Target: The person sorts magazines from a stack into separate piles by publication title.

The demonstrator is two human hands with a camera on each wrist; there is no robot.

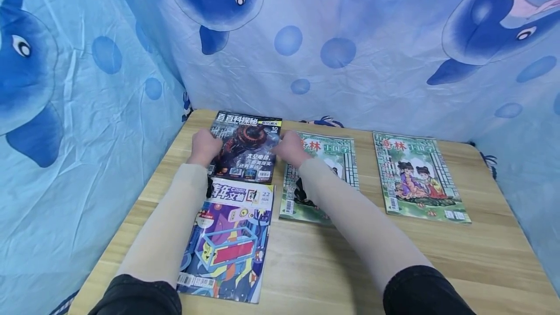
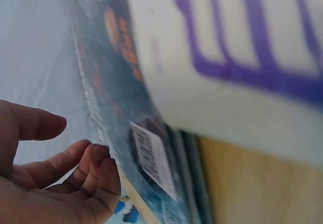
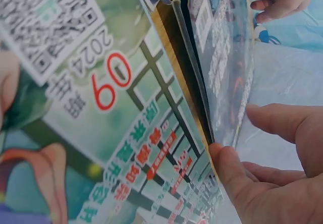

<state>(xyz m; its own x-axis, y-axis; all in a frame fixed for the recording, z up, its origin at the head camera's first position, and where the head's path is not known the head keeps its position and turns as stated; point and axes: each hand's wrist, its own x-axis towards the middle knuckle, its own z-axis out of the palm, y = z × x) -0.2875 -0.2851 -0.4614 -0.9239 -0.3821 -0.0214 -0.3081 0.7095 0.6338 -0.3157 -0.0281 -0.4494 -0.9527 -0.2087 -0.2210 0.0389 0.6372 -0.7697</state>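
The left hand (image 1: pixel 206 148) and right hand (image 1: pixel 290 149) (loosely spread) seemingly squared the dark, rectangular, glossy-paper magazine (image 1: pixel 246 146); even release seemed next.

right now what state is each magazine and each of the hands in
dark magazine: closed, cover up
purple magazine: closed, cover up, partly behind left arm
middle green magazine: closed, cover up, partly behind right arm
right green magazine: closed, cover up
left hand: at dark magazine's left edge, thumb spread
right hand: at dark magazine's right edge, thumb spread
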